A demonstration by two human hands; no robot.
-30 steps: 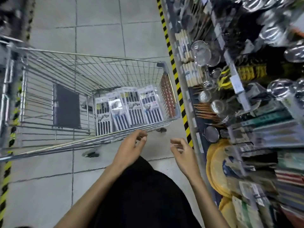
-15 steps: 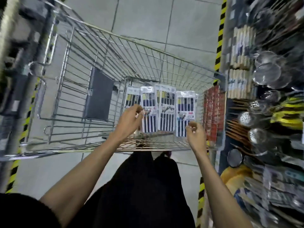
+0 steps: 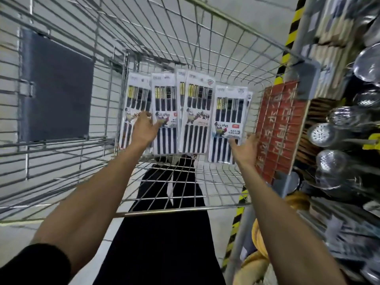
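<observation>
Several flat packs of dark chopsticks lean side by side against the end wall of a wire shopping cart. My left hand reaches into the cart and lies over the two leftmost packs, fingers extended against them. My right hand is at the lower edge of the rightmost pack, fingers curled round its bottom right corner. Both forearms pass over the cart's near rim.
A grey plastic panel hangs on the cart's left side and a red sign on its right. Store shelving on the right holds metal strainers and ladles. Yellow-black tape marks the tiled floor.
Both hands have gone forward into the cart and onto the chopstick packs. The view has closed in on the cart.
</observation>
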